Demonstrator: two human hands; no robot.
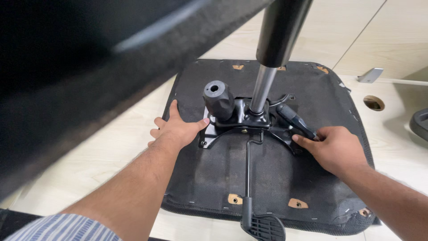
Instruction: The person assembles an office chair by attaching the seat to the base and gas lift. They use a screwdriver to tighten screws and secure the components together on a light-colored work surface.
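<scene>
An upturned office chair seat (pixel 267 178), covered in black fabric, lies on a pale table. A black metal tilt mechanism (pixel 243 120) is bolted to its middle, with a round knob (pixel 218 99) and a gas cylinder (pixel 267 80) rising from it. My left hand (pixel 176 129) lies flat on the seat, thumb against the mechanism's left plate. My right hand (pixel 332 149) grips the tip of a black-handled tool (pixel 294 119) at the mechanism's right side. A long lever with a paddle end (pixel 263 225) runs toward me.
A large dark blurred chair part (pixel 89 67) fills the upper left, close to the camera. A round hole (pixel 373 102) and a metal bracket (pixel 371 75) sit on the pale surface at right. Another dark object (pixel 420 122) shows at the right edge.
</scene>
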